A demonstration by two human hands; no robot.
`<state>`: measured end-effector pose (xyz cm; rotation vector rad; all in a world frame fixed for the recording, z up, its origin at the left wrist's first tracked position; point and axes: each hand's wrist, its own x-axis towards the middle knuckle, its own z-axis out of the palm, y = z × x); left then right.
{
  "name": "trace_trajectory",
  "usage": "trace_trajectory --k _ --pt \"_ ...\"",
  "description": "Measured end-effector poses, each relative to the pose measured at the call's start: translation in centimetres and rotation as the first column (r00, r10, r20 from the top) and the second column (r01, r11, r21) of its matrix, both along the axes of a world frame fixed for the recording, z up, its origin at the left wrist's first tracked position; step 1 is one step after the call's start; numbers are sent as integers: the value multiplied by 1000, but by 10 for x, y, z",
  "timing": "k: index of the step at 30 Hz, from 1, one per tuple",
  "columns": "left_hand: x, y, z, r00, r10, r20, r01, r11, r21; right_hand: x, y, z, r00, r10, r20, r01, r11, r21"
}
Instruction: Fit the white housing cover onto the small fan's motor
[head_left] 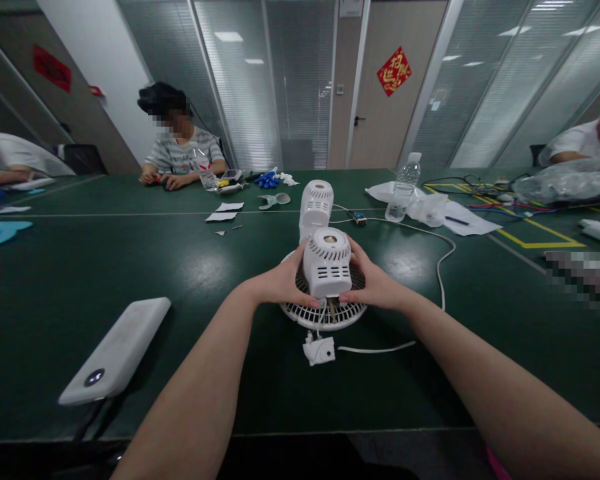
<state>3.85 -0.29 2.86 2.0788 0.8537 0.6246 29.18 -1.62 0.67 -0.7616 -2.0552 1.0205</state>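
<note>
A white motor housing point(329, 257) of a small electric fan, with slotted vents, stands upright between my two hands. My left hand point(284, 283) is closed round its left side, the thumb near the lower edge. On the other side my right hand point(373, 280) grips it in the same way. Beneath lies the round white fan grille point(297, 312), flat on the table. Thin wires run from the housing down to a small white part point(320, 351) in front. Just behind stands another white vented fan part point(317, 203). My palms hide some of the grille.
A white power bank point(117, 353) lies at the left on the green table point(205, 257). A white cable point(447, 260) curves along the right. Farther back are a plastic bottle point(404, 187), paper pieces point(225, 212) and blue gloves point(267, 180). Other people sit around the table.
</note>
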Motion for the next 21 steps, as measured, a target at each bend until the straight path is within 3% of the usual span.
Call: trace_trajectory --k 21 --pt "1 5 -6 1000 2 9 -1 999 -54 3 -3 4 999 49 17 -49 999 -2"
